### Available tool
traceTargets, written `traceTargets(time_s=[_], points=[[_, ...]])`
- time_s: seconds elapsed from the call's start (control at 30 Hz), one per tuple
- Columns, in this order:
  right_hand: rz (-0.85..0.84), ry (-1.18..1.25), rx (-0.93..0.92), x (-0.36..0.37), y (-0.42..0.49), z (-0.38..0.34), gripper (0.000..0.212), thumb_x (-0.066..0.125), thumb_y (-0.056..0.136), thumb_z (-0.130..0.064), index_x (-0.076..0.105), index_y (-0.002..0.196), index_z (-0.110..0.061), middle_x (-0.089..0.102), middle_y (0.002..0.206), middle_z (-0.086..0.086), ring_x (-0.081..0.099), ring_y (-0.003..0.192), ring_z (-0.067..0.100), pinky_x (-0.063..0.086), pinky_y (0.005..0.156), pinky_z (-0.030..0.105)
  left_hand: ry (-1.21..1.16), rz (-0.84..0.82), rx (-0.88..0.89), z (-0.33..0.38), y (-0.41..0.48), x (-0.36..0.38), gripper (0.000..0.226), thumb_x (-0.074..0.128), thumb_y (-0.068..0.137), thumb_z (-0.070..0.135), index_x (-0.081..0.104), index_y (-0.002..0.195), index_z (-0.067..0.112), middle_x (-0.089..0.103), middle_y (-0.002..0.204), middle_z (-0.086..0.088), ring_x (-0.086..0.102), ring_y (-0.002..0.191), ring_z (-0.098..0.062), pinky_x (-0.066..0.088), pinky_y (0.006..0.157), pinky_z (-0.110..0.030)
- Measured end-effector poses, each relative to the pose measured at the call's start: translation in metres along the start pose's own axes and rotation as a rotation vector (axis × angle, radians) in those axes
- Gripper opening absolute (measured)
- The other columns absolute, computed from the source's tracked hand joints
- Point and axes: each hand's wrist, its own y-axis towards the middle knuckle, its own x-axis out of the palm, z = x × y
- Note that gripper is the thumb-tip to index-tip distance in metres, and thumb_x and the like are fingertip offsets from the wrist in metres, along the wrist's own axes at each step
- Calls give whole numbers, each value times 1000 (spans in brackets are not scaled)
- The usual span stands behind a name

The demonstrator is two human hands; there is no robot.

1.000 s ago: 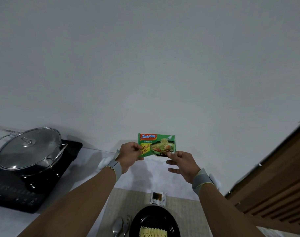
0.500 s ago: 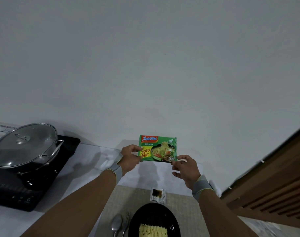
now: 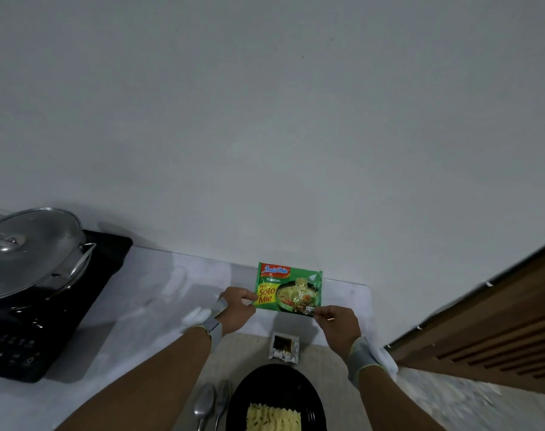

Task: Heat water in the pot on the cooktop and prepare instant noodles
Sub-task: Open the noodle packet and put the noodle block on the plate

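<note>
A green instant noodle wrapper is held up flat above the white counter near the wall. My left hand pinches its left edge and my right hand pinches its lower right corner. Below them a black bowl holds a dry noodle block. A seasoning sachet lies just beyond the bowl. At the far left a steel pot with a glass lid sits on the black cooktop.
A spoon and a fork lie left of the bowl on a beige placemat. A slatted wooden panel stands at the right. The white wall rises behind the counter.
Both hands have lowered the wrapper toward the counter and a little right. The view has shifted, so the pot and cooktop sit further left in the frame.
</note>
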Motion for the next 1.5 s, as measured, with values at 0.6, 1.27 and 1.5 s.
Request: traceTargets(time_s=[0.6, 1.27, 1.5], points=[[-283, -149, 112, 21, 2, 28, 50, 60, 90, -14, 50, 139, -9, 53, 140, 13, 54, 125, 28, 43, 108, 35, 172, -349, -134, -23, 7, 36, 66, 58, 89, 9, 31, 149, 10, 27, 154, -12, 50, 122, -26, 44, 76, -21], [-206, -171, 73, 14, -13, 32, 47, 59, 92, -15, 49, 138, -13, 54, 131, 13, 54, 120, 27, 43, 100, 29, 141, -287, -48, -26, -6, 24, 58, 65, 82, 1, 49, 138, 9, 49, 140, -14, 53, 100, -17, 46, 74, -19], [-160, -156, 82, 12, -29, 28, 48, 60, 93, -20, 49, 139, -14, 56, 130, 12, 56, 118, 27, 42, 94, 25, 186, -246, -56, -26, -22, 16, 70, 67, 87, 13, 32, 147, 8, 29, 155, -14, 31, 142, -26, 32, 105, -21]])
